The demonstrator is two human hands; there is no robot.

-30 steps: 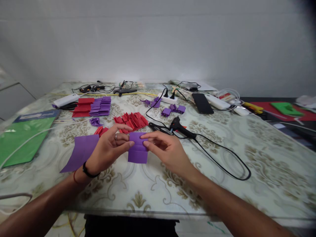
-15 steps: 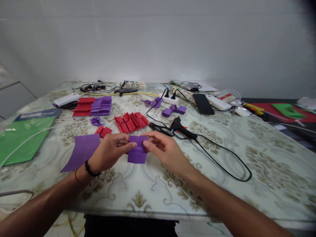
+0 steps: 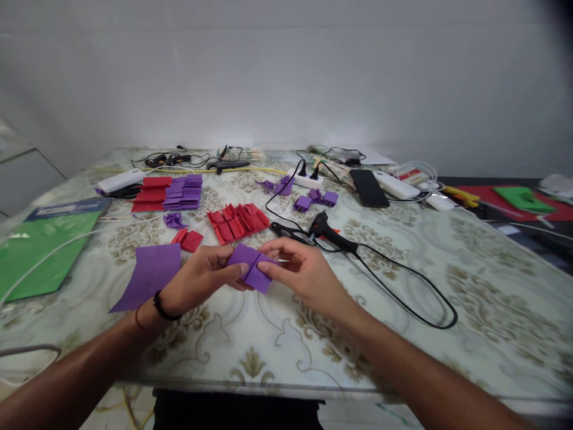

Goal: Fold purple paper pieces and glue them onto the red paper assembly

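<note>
Your left hand (image 3: 203, 276) and right hand (image 3: 299, 272) pinch one folded purple paper (image 3: 251, 267) between fingertips, above the table (image 3: 403, 334). Your fingers hide its side edges, so the folds are hard to make out.

glue gun (image 3: 331, 233) beside red folded papers (image 3: 237, 219).

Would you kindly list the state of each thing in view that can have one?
Left hand: pinching the purple paper.
Right hand: pinching the same paper.
Purple paper: creased, held above the table, tilted.
Flat purple sheet: lying unfolded on the table.
Red folded pieces: overlapping in a row.
Glue gun: lying on its side, cord attached.
Phone: screen dark.
</note>
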